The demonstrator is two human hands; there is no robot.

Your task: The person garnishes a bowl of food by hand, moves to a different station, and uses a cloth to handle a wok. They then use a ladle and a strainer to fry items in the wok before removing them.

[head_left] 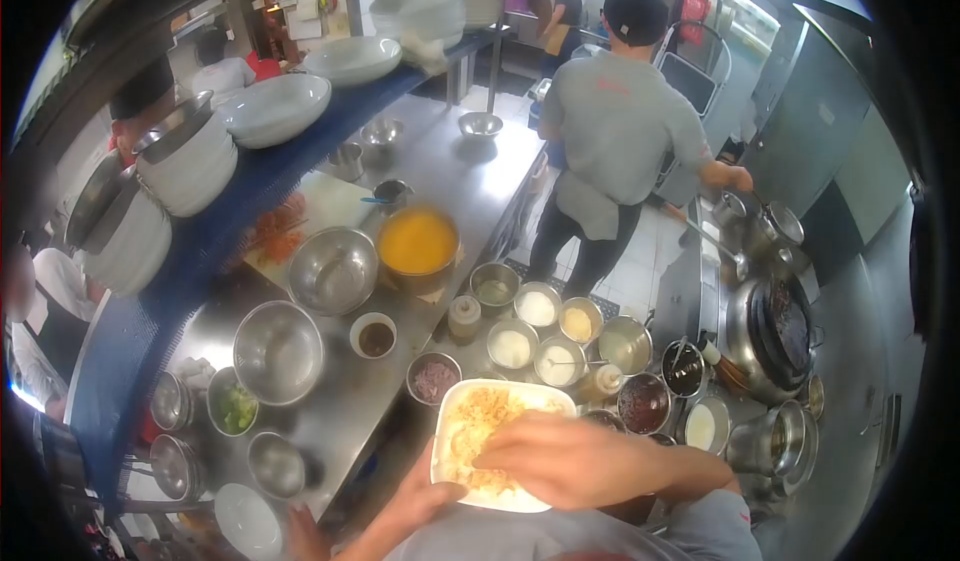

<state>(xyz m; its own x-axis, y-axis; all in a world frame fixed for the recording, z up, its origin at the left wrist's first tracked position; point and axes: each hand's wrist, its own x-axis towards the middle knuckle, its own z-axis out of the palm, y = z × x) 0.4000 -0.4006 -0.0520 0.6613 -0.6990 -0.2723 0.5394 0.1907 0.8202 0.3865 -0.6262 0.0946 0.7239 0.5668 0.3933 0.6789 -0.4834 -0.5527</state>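
A white squarish dish [560, 399] holds pale yellow-orange shredded food [468, 436] whose kind I cannot make out. My left hand [425, 496] grips the dish at its lower left side. Over the dish, my right hand [560, 461] reaches down with its fingers bent together into the shreds; the fingertips are partly hidden. Just beyond the rim stands a bowl of chopped purplish food [434, 378]. Right of the dish are a squeeze bottle [604, 381] and a pot of dark red sauce [644, 404].
On the left steel counter stand metal bowls [279, 351], a pot of orange liquid [418, 242] and a bowl of green pieces [233, 409]. White bowls [275, 111] line the raised shelf. A co-worker [625, 131] stands ahead near pans [780, 223]. Another blurred hand [307, 536] shows bottom left.
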